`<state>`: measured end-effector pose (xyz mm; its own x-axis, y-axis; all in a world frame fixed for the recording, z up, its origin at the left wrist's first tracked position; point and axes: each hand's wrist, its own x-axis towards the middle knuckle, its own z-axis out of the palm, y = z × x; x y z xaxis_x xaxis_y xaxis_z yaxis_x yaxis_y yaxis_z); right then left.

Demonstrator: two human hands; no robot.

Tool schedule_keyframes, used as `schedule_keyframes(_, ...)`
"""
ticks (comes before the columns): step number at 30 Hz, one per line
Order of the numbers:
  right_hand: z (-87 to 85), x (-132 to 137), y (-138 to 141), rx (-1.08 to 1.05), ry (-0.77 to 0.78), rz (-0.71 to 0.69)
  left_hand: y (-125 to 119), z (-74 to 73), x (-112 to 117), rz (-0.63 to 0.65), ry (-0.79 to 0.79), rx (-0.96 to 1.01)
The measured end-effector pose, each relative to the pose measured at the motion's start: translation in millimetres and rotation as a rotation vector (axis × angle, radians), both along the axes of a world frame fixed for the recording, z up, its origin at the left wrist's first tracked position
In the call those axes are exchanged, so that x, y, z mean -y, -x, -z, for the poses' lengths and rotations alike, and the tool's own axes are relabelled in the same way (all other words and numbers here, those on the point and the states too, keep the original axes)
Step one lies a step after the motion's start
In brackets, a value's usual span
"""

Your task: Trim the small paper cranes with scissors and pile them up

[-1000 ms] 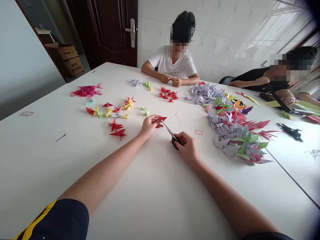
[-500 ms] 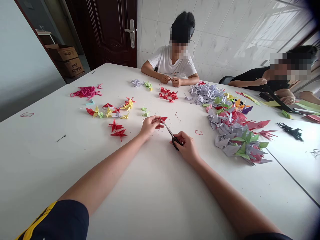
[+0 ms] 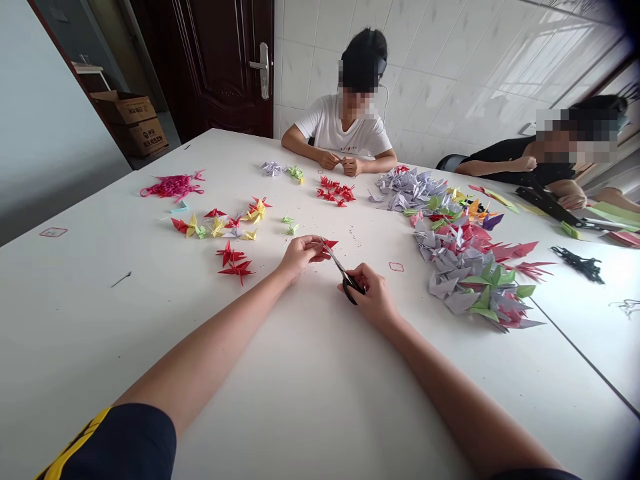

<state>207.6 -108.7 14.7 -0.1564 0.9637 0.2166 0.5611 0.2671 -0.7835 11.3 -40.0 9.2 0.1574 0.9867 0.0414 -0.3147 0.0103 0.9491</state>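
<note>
My left hand [image 3: 299,257] pinches a small red paper crane [image 3: 329,246] between its fingertips. My right hand [image 3: 373,297] grips black-handled scissors [image 3: 350,289], whose steel blades [image 3: 336,262] reach up to that crane. The two hands are close together, and the crane's body is partly hidden by my fingers. Just left of my left hand lie two red origami cranes [image 3: 233,262] on the white table [image 3: 320,393]. Tiny red paper scraps [image 3: 320,267] are scattered around the hands.
Across the table, a person in a white T-shirt [image 3: 345,127] works with both hands. A person in black [image 3: 520,160] sits at the right, beside large black scissors [image 3: 547,205]. Heaped grey, red and green cranes [image 3: 465,260] lie right; small colourful crane groups [image 3: 220,227] lie left.
The view has shifted slightly. My hands stay nearly in place, with the scissors still at the red crane; no hold has visibly changed.
</note>
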Motion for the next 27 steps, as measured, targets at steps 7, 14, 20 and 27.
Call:
schedule_keyframes(7,2.4,0.1,-1.5,0.037,-0.001,-0.007,0.1,-4.1,2.8,0.022,0.038,0.054)
schedule_keyframes(14,1.0,1.2,0.3,0.045,-0.044,0.012,-1.4,-5.9,4.6,0.015,0.072,0.076)
schedule_keyframes(20,-1.6,1.6,2.2,0.046,-0.042,0.013,-0.9,-7.1,6.1,0.063,0.09,0.076)
schedule_keyframes(27,0.0,0.3,0.8,0.087,-0.031,0.018,-1.3,-6.9,6.7,0.08,0.063,0.027)
